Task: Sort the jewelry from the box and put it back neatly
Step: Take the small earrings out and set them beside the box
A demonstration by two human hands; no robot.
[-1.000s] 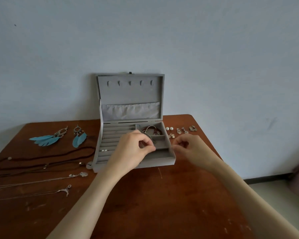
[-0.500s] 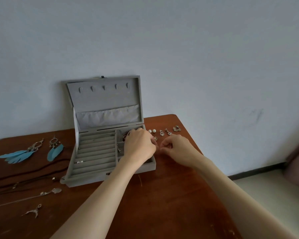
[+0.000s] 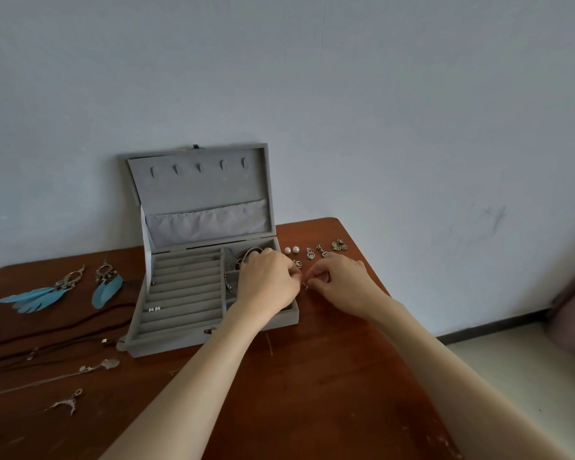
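— What's on the table [image 3: 312, 393]?
— A grey jewelry box [image 3: 213, 293], lid standing open against the wall [image 3: 379, 94]. Ridged rows fill its left half, with a small pair of studs [image 3: 154, 308] tucked into one row; bracelets [image 3: 248, 257] lie in the compartments on the right half.
— And the hands?
— The left hand [image 3: 268, 283] lies over the right side of the box, fingers curled, its fingertips meeting those of the right hand [image 3: 341, 280] just off the box's edge at three o'clock. Both pinch one tiny metal piece [image 3: 305, 286] between them; too small to say what it is.
— Anything else out?
— At nine o'clock from the box, two blue feather earrings [image 3: 63, 292], then dark cord necklaces [image 3: 47, 330] and thin silver chains [image 3: 47, 380] toward seven. At two o'clock, near the table's far corner, a row of small bits: two pearl studs [image 3: 291, 250], heart-shaped charms [image 3: 310, 254] and bronze earrings [image 3: 339, 245], all lying apart.
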